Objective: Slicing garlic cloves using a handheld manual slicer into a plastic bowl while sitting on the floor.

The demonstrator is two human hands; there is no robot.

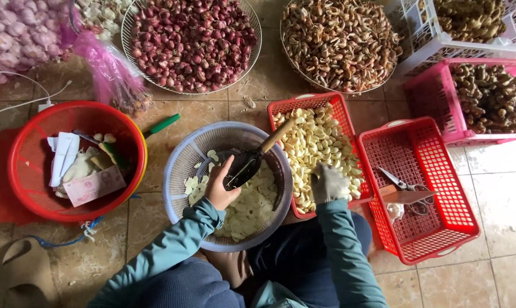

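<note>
Both hands matter here, we judge: our bare left hand [220, 188] curls its fingers around the dark slicer [244, 165] over the lilac basket [178, 171] of garlic slices [249, 208], so our gloved right hand [328, 183], closed on peeled cloves [321, 142] in the red basket [281, 105], should feed them singly.

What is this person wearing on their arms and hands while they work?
Both arms are covered by long teal-green sleeves with a soft, slightly creased fabric, reaching down to the wrists. The left hand is bare, with no glove, ring or watch showing. The right hand wears a pale grey knitted work glove that looks worn and a bit soiled, its cuff meeting the sleeve.
</note>
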